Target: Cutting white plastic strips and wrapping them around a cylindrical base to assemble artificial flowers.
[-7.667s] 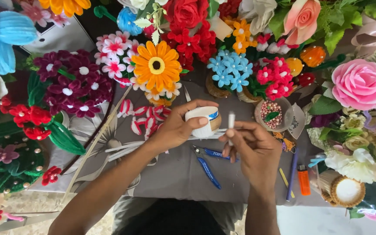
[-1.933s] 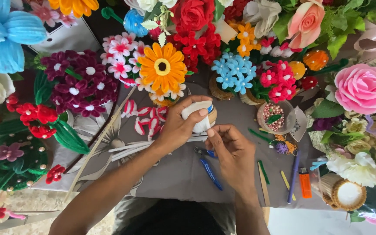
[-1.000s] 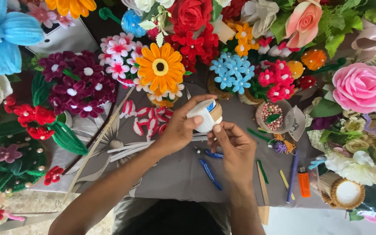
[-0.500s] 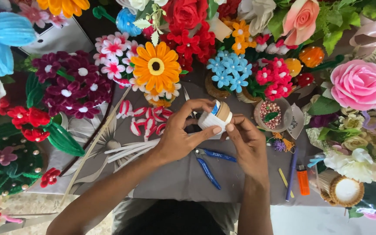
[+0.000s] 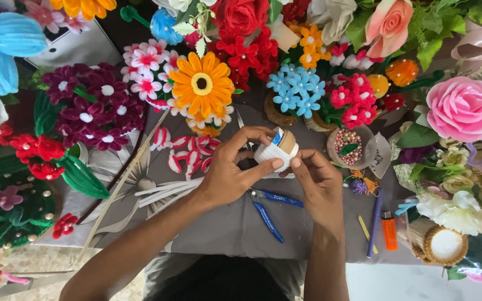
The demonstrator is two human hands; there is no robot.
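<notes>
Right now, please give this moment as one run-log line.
left hand: holds white jar | right hand: fingertips at jar | pliers: on grey cloth, below hands | flowers around

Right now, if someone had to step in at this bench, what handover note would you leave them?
Left hand grips the small white roll, raised above the grey table.
Right hand pinches at the roll's edge; whether a loose end is free cannot be told.
Blue-handled pliers lie under the hands; an orange lighter to the right.
Finished flowers ring the table, orange daisy ahead.
Roll work in hand, unfinished.
</notes>
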